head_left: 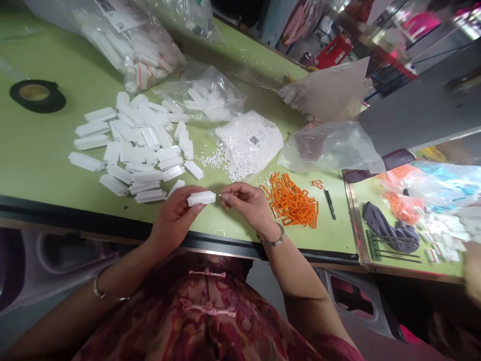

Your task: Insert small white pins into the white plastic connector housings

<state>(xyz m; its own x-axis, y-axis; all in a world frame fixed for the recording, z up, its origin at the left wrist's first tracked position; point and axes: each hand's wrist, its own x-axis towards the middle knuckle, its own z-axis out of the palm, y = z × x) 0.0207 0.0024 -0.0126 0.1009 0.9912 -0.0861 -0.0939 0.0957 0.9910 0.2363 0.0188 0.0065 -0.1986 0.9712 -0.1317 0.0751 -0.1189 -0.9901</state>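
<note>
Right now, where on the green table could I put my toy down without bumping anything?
The biggest bare patch of green table lies between the black tape roll and the loose white plastic pieces. A smaller one sits between the orange clips and the slim black tool's right side. The middle is crowded, around the bag of tiny white pieces.

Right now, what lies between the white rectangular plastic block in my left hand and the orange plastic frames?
Your right hand lies there, as the head view shows.

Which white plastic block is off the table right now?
The white block in the left hand is the only one held; the others lie loose or bagged.
</note>
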